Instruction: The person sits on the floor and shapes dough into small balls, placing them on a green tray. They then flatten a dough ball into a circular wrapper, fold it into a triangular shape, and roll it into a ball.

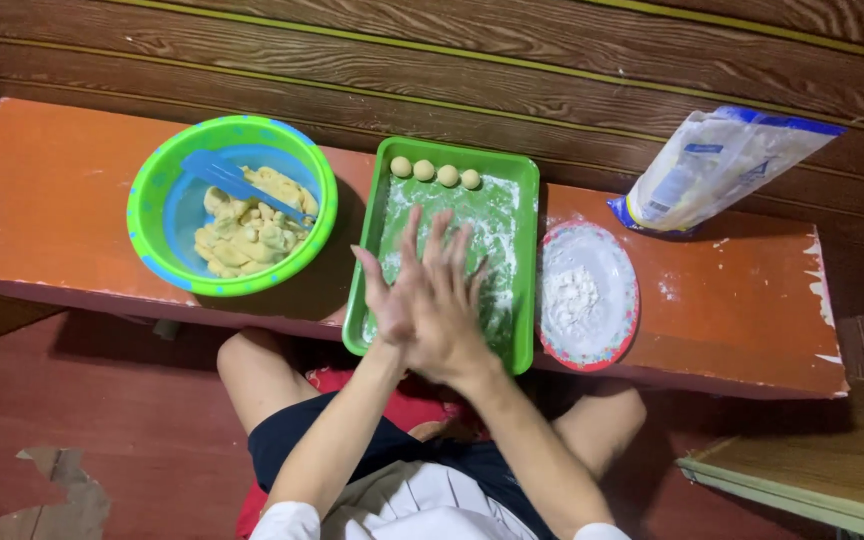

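Note:
My left hand (389,285) and my right hand (449,300) are pressed palm to palm, fingers stretched out, over the near half of a green tray (525,262) dusted with white flour. Whatever lies between the palms is hidden. Several small yellow dough balls (435,173) sit in a row along the tray's far edge. To the left stands a green and blue bowl (152,200) with lumps of yellow dough (247,238) and a blue spatula (227,178) resting in it.
A round plate (607,335) with a red patterned rim holds white flour to the right of the tray. A plastic flour bag (712,165) lies at the far right. All rest on a low orange bench (52,210). My knees are under it.

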